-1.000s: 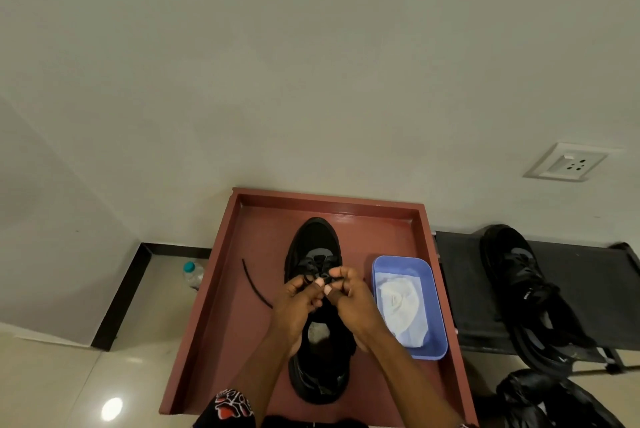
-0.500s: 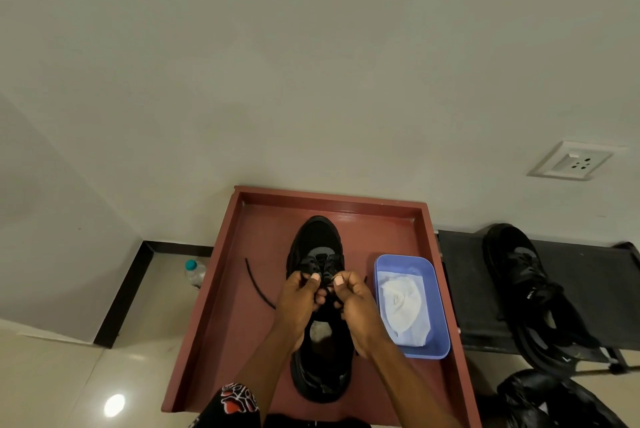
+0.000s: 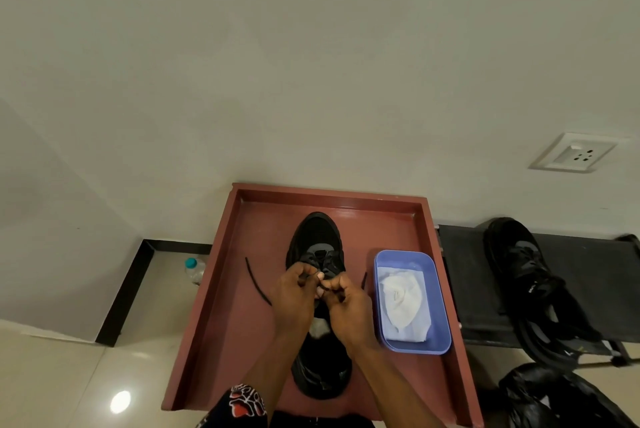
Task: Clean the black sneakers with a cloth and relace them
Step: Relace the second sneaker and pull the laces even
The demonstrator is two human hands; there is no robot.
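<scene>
A black sneaker (image 3: 318, 237) lies lengthwise on a reddish-brown tray (image 3: 239, 330), toe toward the wall. My left hand (image 3: 294, 292) and my right hand (image 3: 348, 303) meet over its eyelets, fingers curled, each pinching part of the black lace. One lace end (image 3: 257, 281) trails on the tray to the left, and another lace end (image 3: 364, 280) shows to the right. A white cloth (image 3: 403, 301) sits in a blue tub (image 3: 440, 299) on the tray's right side. The second black sneaker (image 3: 516, 254) rests on a dark rack.
The dark rack (image 3: 588, 264) stands right of the tray against the wall. A plastic bottle (image 3: 194, 270) stands on the floor left of the tray. A black bag (image 3: 554, 400) lies at the lower right. A wall socket (image 3: 576, 152) is above the rack.
Both hands have shifted slightly toward me along the sneaker's eyelets while working the lace. The right lace end now shows beside the tub.
</scene>
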